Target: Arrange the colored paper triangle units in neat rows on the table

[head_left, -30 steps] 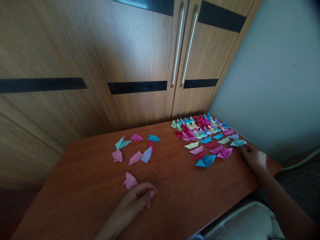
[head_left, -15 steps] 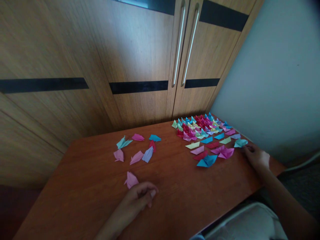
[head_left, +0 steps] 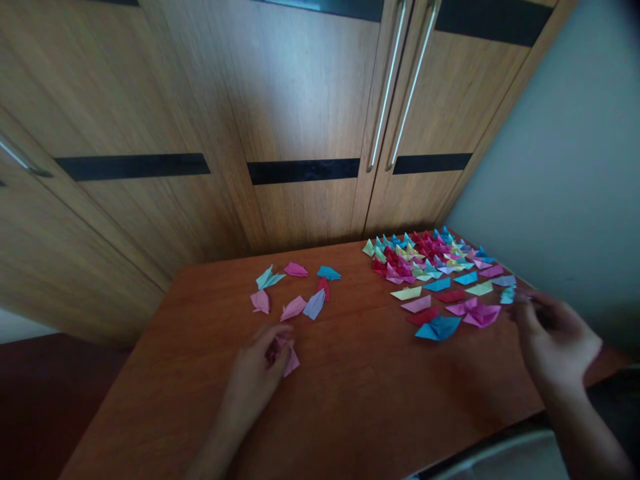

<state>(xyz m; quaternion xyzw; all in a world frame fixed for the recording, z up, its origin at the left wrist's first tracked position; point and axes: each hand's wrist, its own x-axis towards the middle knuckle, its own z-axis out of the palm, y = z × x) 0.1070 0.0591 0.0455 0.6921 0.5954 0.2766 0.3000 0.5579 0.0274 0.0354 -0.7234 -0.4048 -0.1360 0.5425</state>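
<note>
My left hand (head_left: 257, 377) reaches over the table with its fingers curled round a pink folded-paper piece (head_left: 291, 363), whose lower end shows past the fingers. Over at the right side, my right hand (head_left: 555, 337) has thumb and fingertips brought together beside a teal folded-paper piece (head_left: 507, 295). Those fingertips partly cover the teal paper, and what is pinched between them is hard to make out. Left of this hand lie an opened magenta paper boat (head_left: 477, 312) and a blue paper boat (head_left: 439, 328).
Rows of small colourful paper boats (head_left: 415, 257) stand at the back right corner. Flat folded strips, such as a yellow one (head_left: 406, 293), lie before them. Several folded pieces, including a lilac one (head_left: 315, 305), lie at back left. A wooden cabinet (head_left: 305, 213) stands behind the table (head_left: 345, 380).
The view has turned left. My left hand has moved from beside the pink folded piece onto it, closing its fingers. My right hand has lifted and come nearer the camera, beside the teal piece.
</note>
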